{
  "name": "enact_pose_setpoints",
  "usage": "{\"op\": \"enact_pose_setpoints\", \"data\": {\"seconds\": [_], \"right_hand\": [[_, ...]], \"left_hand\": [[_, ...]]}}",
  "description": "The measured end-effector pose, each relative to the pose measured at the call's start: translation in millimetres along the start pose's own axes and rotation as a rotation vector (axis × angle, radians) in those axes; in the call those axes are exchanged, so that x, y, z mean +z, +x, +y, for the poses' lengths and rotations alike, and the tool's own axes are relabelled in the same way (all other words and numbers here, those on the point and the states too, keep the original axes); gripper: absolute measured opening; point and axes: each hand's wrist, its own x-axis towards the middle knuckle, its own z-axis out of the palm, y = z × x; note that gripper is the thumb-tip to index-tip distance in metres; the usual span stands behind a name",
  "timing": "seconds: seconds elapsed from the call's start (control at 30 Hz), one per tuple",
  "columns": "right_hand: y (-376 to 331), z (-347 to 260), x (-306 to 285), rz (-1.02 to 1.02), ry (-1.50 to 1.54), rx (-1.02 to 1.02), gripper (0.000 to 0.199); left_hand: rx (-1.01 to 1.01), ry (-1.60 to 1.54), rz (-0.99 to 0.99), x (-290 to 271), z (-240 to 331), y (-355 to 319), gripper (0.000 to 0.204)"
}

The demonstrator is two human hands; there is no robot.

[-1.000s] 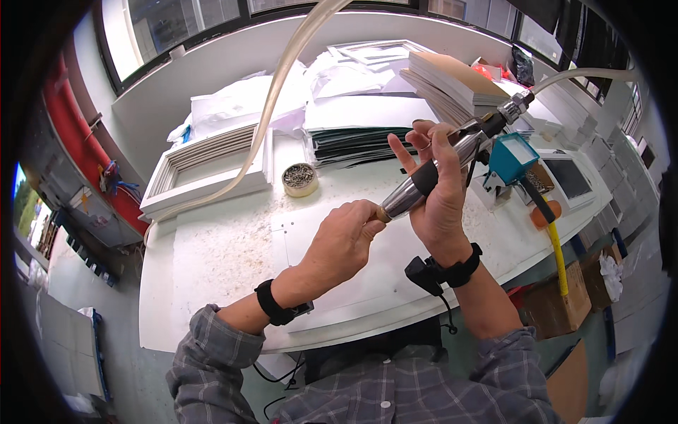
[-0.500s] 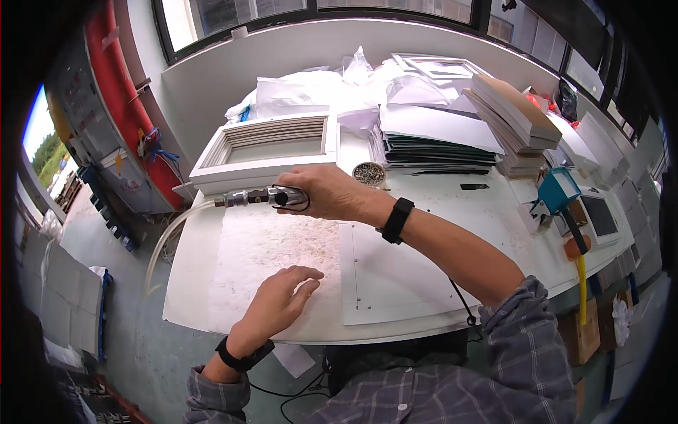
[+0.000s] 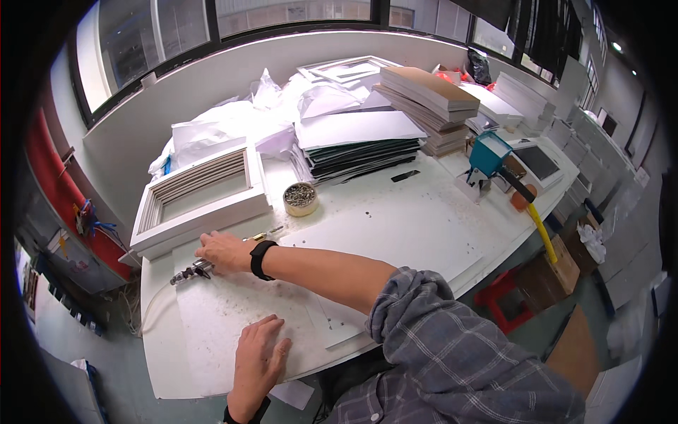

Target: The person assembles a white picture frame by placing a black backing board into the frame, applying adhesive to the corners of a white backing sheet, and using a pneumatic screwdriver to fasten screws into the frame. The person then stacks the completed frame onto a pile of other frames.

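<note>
My right hand [image 3: 227, 253] reaches across to the left part of the white table. Its fingers are curled over the middle of an air screwdriver [image 3: 192, 271], which lies low at the tabletop. The tool's slim brass-coloured bit end [image 3: 265, 234] sticks out to the right, and a pale hose [image 3: 157, 304] trails off its left end. Closer to me, my left hand [image 3: 258, 359] rests with fingers stretched and thumb apart, holding nothing. Just beyond the right hand stands a stack of white rectangular frames [image 3: 205, 225].
A round tub of small screws [image 3: 301, 208] sits right of the frames. Loose screws dot a white panel [image 3: 395, 244]. Behind are stacked dark-edged sheets [image 3: 364, 159], a tall board pile [image 3: 431, 106] and white wrapping [image 3: 219, 127]. A teal tool with a yellow hose [image 3: 487, 157] stands at the right.
The view has swung to the right. My right hand has lowered the air screwdriver from above the table to the tabletop beside the frames. My left hand remains near the front edge.
</note>
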Motion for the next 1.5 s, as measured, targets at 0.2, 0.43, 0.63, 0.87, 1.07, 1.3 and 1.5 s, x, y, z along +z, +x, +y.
{"op": "enact_pose_setpoints", "data": {"seconds": [0.2,0.43,0.63,0.87,1.07,1.3,1.5], "right_hand": [[-148.4,20.9,-104.0,0.060,0.085,0.078,0.044],[-424.0,79.7,-166.5,0.183,-0.256,1.045,0.051],[-493.8,67.4,-125.8,0.326,-0.349,1.201,0.060],[-520.4,12.2,-117.7,0.441,-0.296,1.226,0.066],[-598.1,-90.5,-95.5,0.672,0.052,1.380,0.068],[-667.5,-127.2,-38.7,1.056,0.525,1.528,0.073],[-712.7,-184.5,-39.6,1.565,0.418,1.479,0.066]], "left_hand": [[0.069,0.177,-0.006,25.8,13.1,4.8,0.053],[0.064,0.187,-0.128,42.0,31.4,19.1,0.068],[0.145,0.215,-0.111,71.0,44.0,35.8,0.080],[0.162,0.153,0.042,89.1,45.9,20.7,0.075],[0.282,0.268,0.151,115.3,37.3,8.0,0.068],[-0.050,-0.392,0.092,153.6,63.3,17.9,0.066],[-0.023,-0.454,-0.166,157.1,171.2,21.1,0.062]]}}
